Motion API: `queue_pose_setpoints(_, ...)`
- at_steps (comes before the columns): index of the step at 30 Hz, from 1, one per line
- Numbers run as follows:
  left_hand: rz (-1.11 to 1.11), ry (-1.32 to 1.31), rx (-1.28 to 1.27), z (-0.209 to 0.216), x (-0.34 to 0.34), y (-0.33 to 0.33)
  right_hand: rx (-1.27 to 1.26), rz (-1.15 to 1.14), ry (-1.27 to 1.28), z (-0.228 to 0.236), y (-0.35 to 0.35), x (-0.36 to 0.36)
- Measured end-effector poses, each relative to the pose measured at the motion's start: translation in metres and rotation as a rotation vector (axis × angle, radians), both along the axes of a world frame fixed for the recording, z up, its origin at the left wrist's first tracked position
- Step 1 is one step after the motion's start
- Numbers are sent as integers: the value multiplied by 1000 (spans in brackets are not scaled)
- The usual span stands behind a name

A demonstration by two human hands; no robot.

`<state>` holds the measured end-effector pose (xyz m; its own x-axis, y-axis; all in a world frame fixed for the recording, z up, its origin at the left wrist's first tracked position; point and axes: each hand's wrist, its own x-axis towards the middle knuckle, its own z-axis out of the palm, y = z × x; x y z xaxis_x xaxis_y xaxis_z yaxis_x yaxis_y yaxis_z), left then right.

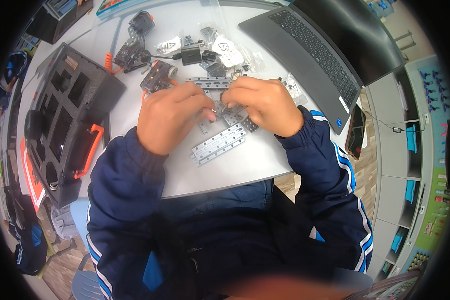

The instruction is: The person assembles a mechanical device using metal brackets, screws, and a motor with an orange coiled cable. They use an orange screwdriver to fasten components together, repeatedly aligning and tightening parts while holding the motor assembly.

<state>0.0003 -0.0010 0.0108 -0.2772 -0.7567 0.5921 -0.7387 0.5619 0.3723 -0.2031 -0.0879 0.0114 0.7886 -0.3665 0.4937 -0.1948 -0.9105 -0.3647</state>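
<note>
Over the white table, my left hand [171,118] is closed in a pinch, its fingertips at a small metallic piece too small to name. Facing it, my right hand [265,104] has its thumb and fingers pressed together; what they grip is mostly hidden. Between and below the fingertips lie grey perforated metal brackets [231,119], partly covered by my right hand. Nearer to me rest silver slotted metal beams [219,145], side by side. Another slotted beam [209,81] lies crosswise just beyond my hands.
Beyond my left hand are a dark motorized module [157,77] and a jointed mechanism [133,52] with orange coiled cable. Small parts and plastic bags [230,52] lie at the back. An open laptop [305,55] stands right; a foam-lined black case [60,125] with orange handle is left.
</note>
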Motion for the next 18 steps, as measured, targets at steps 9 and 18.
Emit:
queue_pose_setpoints(9, 35, 27, 69, -4, -2, 2, -94, 8, -3, -2, 1, 2)
queue_pose_setpoints(18, 63, -26, -38, -10, -8, -2, -166, 27, 24, -8, 1, 4)
